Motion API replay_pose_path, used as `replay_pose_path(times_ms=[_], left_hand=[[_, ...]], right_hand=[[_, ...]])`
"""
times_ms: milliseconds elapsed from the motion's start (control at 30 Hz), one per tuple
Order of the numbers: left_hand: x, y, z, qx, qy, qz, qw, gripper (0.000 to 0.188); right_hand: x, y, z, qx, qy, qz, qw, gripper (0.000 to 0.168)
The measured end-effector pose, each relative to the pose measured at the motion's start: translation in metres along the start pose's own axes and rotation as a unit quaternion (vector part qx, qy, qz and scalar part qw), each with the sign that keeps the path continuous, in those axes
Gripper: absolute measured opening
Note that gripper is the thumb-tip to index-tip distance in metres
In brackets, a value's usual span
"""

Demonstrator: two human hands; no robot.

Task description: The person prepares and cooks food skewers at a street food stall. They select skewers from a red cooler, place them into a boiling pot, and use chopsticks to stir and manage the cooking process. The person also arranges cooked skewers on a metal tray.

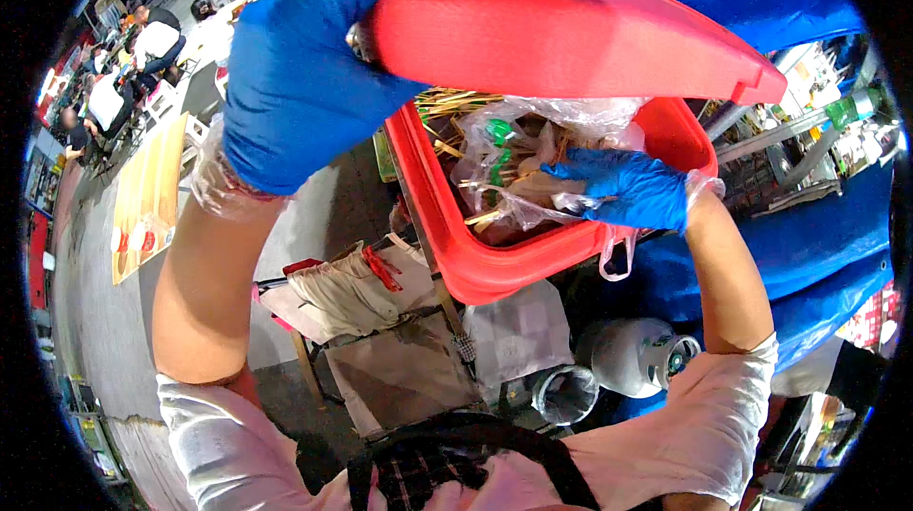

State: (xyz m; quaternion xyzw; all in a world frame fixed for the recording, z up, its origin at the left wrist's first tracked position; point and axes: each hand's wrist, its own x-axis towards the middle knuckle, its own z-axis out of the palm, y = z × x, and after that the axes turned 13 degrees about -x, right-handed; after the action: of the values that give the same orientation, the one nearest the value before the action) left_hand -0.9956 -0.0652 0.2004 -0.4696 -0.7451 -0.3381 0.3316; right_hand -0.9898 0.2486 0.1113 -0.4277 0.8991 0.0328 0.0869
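My left hand (307,62), in a blue glove over a clear plastic one, grips the end of a red plastic lid (513,33) and holds it tilted up. Below it stands a red plastic tub (499,265). My right hand (628,186), gloved the same way, reaches into the tub among clear plastic bags (521,208). Bunches of thin wooden skewers (460,101) lie inside, some within the bags. Green ties or strips (499,147) show through the plastic. Whether my right fingers grip anything is hidden by the bags.
A grey gas cylinder (635,358) and a lined bin (565,395) stand below the tub. Cloths (356,293) hang over a rack at left. Blue tarpaulin (806,247) borders the right side. Beyond a wooden table (146,197), several people sit at upper left.
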Motion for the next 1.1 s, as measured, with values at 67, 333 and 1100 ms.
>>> replay_pose_path(times_ms=[67, 333, 1100], left_hand=[[0.0, 0.003, 0.002, 0.004, 0.006, -0.01, 1.0, 0.052], [0.007, 0.001, 0.005, -0.039, 0.017, 0.029, 0.999, 0.05], [-0.002, -0.012, -0.001, -0.021, 0.072, -0.009, 0.997, 0.046]], right_hand=[[-0.002, 0.002, -0.013, 0.146, -0.069, 0.015, 0.987, 0.047], [0.059, -0.012, -0.017, 0.039, -0.017, -0.02, 0.999, 0.043], [-0.037, -0.109, -0.068, -0.089, 0.181, 0.088, 0.975, 0.026]])
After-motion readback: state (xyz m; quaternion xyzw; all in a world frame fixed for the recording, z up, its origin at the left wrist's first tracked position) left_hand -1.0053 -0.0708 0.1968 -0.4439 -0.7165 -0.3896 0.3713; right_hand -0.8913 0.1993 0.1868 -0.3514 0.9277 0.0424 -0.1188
